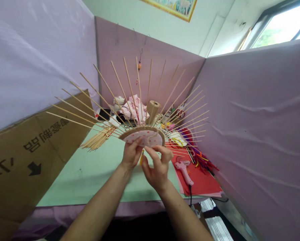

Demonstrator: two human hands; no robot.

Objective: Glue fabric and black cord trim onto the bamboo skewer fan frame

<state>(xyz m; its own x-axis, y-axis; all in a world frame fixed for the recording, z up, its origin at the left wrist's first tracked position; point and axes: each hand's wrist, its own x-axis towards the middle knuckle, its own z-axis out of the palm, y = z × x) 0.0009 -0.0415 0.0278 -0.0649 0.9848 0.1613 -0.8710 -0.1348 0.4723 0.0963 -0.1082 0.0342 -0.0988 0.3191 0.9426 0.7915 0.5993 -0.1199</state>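
A disc (132,136) covered in pink dotted fabric, with a twine-like brown rim, is held up above the table. Long thin wooden sticks (107,89) fan out from its rim upward and to both sides. My left hand (132,154) grips the disc's near edge, thumb on the fabric and the other fingers mostly hidden behind. Just below that edge, my right hand (158,165) pinches what looks like a small yellow tassel (141,158) between thumb and index finger. The tassel hangs down between the two hands; its upper end is too small to make out.
A pink glue gun (185,171) lies on red sheets (202,185) at right, beside colourful pipe cleaners (202,160). Loose sticks (98,139) lie at left, near a cardboard panel (47,140). A twine roll (153,108) and pink dotted cloth (133,108) are at the back.
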